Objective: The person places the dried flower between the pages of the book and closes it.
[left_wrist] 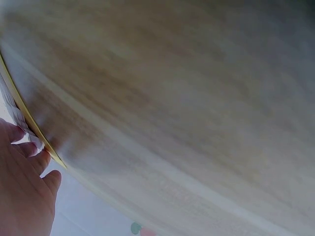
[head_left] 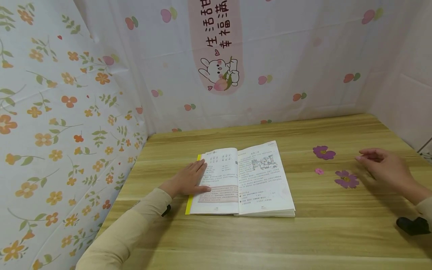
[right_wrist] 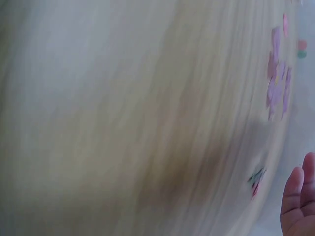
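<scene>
An open book (head_left: pixel 258 183) lies on the wooden table, showing printed pages and a line drawing. My left hand (head_left: pixel 192 179) rests on its left page with the fingers extended, beside the yellow cover edge (head_left: pixel 189 204). In the left wrist view, the left hand (left_wrist: pixel 24 182) is at that edge. My right hand (head_left: pixel 384 168) hovers at the right with loosely bent fingers and nothing visible in its grasp. Nearest to it is a purple pressed flower (head_left: pixel 346 179). Another purple flower (head_left: pixel 324 152) and a small pink one (head_left: pixel 319 171) lie further left.
A small green-and-red item (right_wrist: pixel 256 182), too blurred to identify, shows near the right hand in the right wrist view. Floral cloth (head_left: pixel 67 150) hangs at the left, and a printed curtain (head_left: pixel 287 56) closes off the table's back edge (head_left: pixel 256 125).
</scene>
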